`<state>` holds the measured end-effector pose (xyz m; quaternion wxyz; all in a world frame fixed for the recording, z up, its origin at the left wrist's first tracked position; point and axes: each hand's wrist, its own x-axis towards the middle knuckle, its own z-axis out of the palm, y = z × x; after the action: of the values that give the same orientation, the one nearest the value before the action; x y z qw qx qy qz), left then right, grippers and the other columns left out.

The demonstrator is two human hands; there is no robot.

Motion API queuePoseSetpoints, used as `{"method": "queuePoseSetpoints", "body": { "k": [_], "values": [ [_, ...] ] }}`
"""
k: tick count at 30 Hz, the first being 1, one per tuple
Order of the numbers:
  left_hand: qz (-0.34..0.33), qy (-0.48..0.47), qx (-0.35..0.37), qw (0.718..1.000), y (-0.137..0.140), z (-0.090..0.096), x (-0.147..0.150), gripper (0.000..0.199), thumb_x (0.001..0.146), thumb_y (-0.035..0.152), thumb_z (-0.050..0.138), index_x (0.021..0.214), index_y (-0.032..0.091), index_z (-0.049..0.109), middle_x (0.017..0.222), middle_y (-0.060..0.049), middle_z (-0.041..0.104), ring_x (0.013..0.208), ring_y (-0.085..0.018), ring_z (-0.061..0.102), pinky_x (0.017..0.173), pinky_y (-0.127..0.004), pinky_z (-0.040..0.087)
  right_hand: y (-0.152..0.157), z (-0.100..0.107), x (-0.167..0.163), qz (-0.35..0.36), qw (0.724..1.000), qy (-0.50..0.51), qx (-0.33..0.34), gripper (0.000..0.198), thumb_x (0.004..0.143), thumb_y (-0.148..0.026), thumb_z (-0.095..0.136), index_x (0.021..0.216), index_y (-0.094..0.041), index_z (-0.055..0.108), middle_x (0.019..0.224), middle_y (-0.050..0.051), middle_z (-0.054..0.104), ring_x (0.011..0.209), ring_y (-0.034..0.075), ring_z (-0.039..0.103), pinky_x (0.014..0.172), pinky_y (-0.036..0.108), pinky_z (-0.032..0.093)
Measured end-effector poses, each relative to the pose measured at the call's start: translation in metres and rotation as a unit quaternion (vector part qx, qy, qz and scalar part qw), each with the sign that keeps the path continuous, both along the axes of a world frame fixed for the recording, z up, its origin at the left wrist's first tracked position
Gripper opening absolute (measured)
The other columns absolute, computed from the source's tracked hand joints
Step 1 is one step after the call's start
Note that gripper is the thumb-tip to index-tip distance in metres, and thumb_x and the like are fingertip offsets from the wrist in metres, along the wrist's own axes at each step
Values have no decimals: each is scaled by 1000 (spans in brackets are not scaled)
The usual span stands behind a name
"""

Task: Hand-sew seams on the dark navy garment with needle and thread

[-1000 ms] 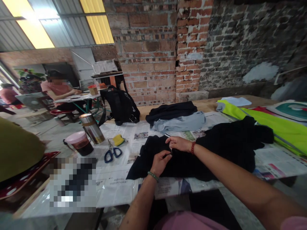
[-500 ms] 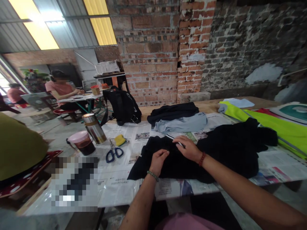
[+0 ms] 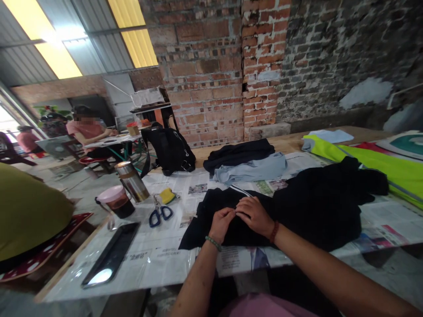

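A black garment (image 3: 313, 207) with a white-striped edge lies spread over the newspaper-covered table. My left hand (image 3: 221, 224), with a green bead bracelet, pinches at the cloth with thumb and forefinger. My right hand (image 3: 256, 216), wearing a red bead bracelet, bends its fingers over the same spot, just below the white stripes. The fingertips of both hands meet there; whether a needle or thread is between them is too small to see. To the left lie scissors (image 3: 160, 215) with dark blue handles and a small yellow item (image 3: 167, 196).
A phone (image 3: 110, 255), a pink-lidded cup of dark drink (image 3: 117, 202) and a steel flask (image 3: 132, 181) stand or lie left. Behind are a black backpack (image 3: 168, 149), grey cloth (image 3: 251, 168) and dark folded cloth (image 3: 239, 154). Right: a neon-yellow garment (image 3: 370, 165) and an iron (image 3: 410, 145).
My right hand has come down and left from the striped edge to meet my left hand's fingertips. The white stripes now show more. The view has shifted slightly.
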<state>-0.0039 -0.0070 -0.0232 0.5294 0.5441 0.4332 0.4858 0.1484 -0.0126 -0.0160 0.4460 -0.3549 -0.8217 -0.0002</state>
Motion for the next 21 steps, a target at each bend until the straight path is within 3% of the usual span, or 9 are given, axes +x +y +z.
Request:
{"method": "queuePoseSetpoints", "body": {
  "k": [8,14,21],
  "values": [
    [-10,-11,-11,1000,1,-1,1,14,60,28,68,63,14,67,60,1,59,59,-10,48,61,-22,37,3,-11,0,-35,997,53,-53,10,80,-22,52,76,-22,61,81,1,64,84,16,54,76,33,36],
    [-13,7,-16,1000,0,1,1,17,59,30,68,62,14,65,54,3,54,53,-8,43,53,-21,33,-1,-2,1,-32,998,60,-12,14,82,-19,45,80,-20,58,91,4,62,96,18,50,82,37,36],
    [-32,10,-6,999,0,1,0,19,61,31,67,66,13,67,59,1,59,60,-11,48,59,-22,36,-1,7,1,-2,1000,24,4,15,84,-20,42,83,-20,57,86,5,63,93,18,52,82,37,36]
  ]
}}
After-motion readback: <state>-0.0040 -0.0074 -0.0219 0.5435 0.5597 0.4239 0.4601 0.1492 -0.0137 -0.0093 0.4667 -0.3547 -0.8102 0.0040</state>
